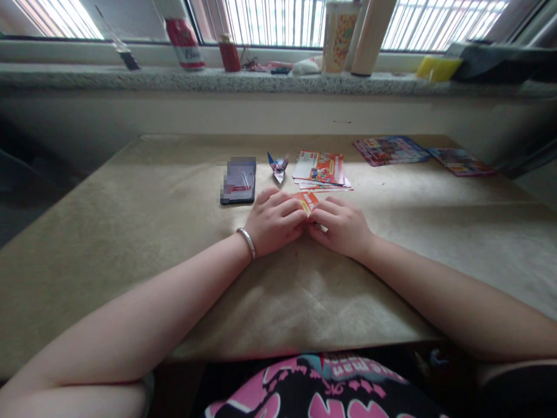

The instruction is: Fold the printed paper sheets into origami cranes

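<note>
Both of my hands rest together on the tan table. My left hand, with a silver bangle on the wrist, and my right hand have their fingers curled and pinched on a small folded piece of orange and red printed paper. Most of that paper is hidden under my fingers. Just beyond it lies a small stack of printed paper sheets. A folded paper crane stands to the left of that stack.
A dark phone lies left of the crane. More printed sheets and another pile lie at the far right. The window sill holds a red can, a small red jar, tall cups and yellow sponges.
</note>
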A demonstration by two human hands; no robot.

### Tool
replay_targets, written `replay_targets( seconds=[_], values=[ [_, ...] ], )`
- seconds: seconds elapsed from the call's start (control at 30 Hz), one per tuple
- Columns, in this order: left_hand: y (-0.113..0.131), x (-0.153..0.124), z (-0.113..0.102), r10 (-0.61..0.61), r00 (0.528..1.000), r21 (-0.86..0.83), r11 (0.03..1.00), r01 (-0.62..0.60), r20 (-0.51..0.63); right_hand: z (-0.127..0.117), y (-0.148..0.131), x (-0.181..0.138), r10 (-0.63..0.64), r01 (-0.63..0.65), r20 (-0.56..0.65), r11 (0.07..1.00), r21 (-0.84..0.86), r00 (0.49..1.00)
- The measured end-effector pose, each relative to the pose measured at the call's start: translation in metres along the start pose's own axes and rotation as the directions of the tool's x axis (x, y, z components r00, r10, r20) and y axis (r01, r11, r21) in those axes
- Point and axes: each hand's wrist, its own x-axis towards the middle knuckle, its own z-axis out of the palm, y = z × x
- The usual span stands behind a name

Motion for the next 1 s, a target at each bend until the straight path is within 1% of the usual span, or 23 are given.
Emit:
replay_targets(
  seconds=[0.1,0.2,0.4,0.63,0.87,1.0],
  values=[
    [0.0,0.0,0.001,0.013,0.999,0.021,1.0,-0.014,0.043,0.001,-0.001,0.001,0.008,-0.009,0.016,1.0,0.028,1.0],
    [0.0,0.0,0.001,0.017,0.999,0.038,0.999,-0.019,0.051,0.001,0.0,0.001,0.036,-0.038,0.025,0.995,0.097,0.999],
    [-0.004,-0.001,-0.002,-0.016,0.998,0.066,0.998,0.012,0.068,-0.002,0.003,-0.001,0.152,-0.158,0.041,0.965,0.212,0.987],
    [-0.014,-0.003,-0.006,-0.048,0.997,0.091,0.995,0.042,0.061,-0.003,0.01,-0.006,0.242,-0.254,0.078,0.926,0.28,0.967],
    [-0.018,-0.005,-0.007,-0.027,0.998,0.106,0.994,0.02,0.062,-0.004,0.013,-0.007,0.237,-0.255,0.094,0.902,0.347,0.967],
    [-0.025,-0.009,-0.01,-0.086,0.994,0.106,0.991,0.079,0.066,-0.003,0.017,-0.009,0.251,-0.264,0.081,0.898,0.351,0.965]
  ],
)
